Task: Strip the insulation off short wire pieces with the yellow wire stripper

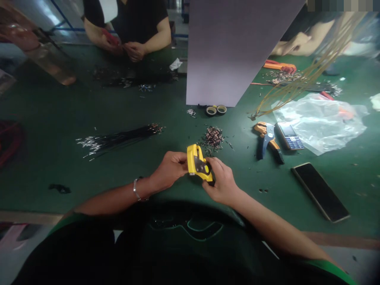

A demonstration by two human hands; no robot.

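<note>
1. Green surface (133,166) is shown in the head view, with a pale upright panel (222,51) seen beyond its middle.
2. A yellow tool (192,160) is held over the near part of the surface, clasped in the right hand (222,181).
3. The left hand (170,171) is held at the tool's left side, fingertips drawn close; whether anything is pinched there cannot be told.
4. A bundle of black wires (124,137) is laid to the left; small scraps (213,137) are heaped beyond the tool.
5. Orange-and-blue pliers (268,136), a keypad phone (290,135) and a smartphone (320,192) are set at right.
</note>
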